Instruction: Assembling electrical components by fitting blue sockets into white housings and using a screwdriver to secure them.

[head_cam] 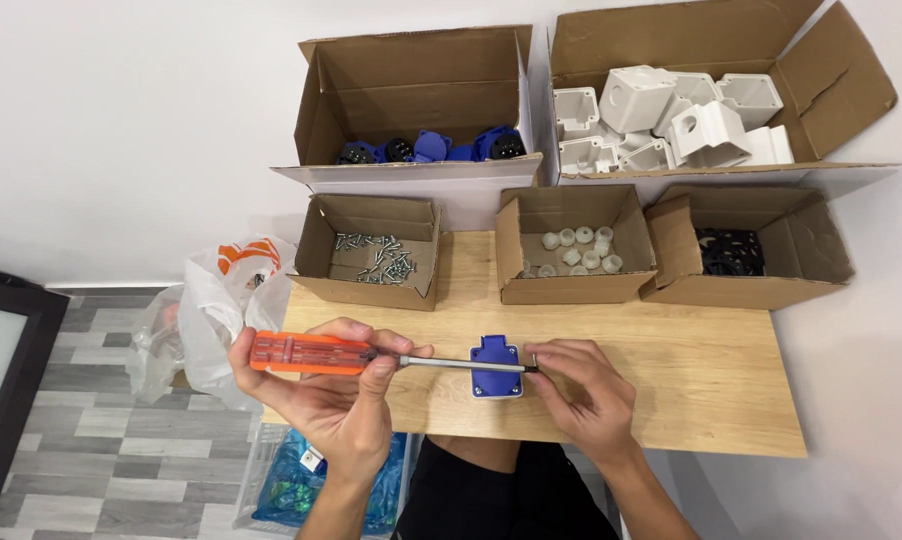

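Left hand (336, 395) grips orange screwdriver (311, 353); right hand (583, 390) pinches a screw (534, 362) beside blue socket (497, 366).

Plain white wall (121, 120) behind, evenly lit, no hard shadows. Light wood tabletop (711, 370) pushed against it, grain running left to right. 5 open cardboard boxes at the back: 2 large boxes (411, 100) against the wall, 3 small boxes (371, 250) in front of them. Floor (81, 440) is grey plank-look tile or laminate, cannot tell which. Dark-framed panel (1, 380) with frosted glass at far left, leaning or standing by the wall. White plastic bag (211, 310) beside the table's left edge, blue bag (291, 480) on the floor below.
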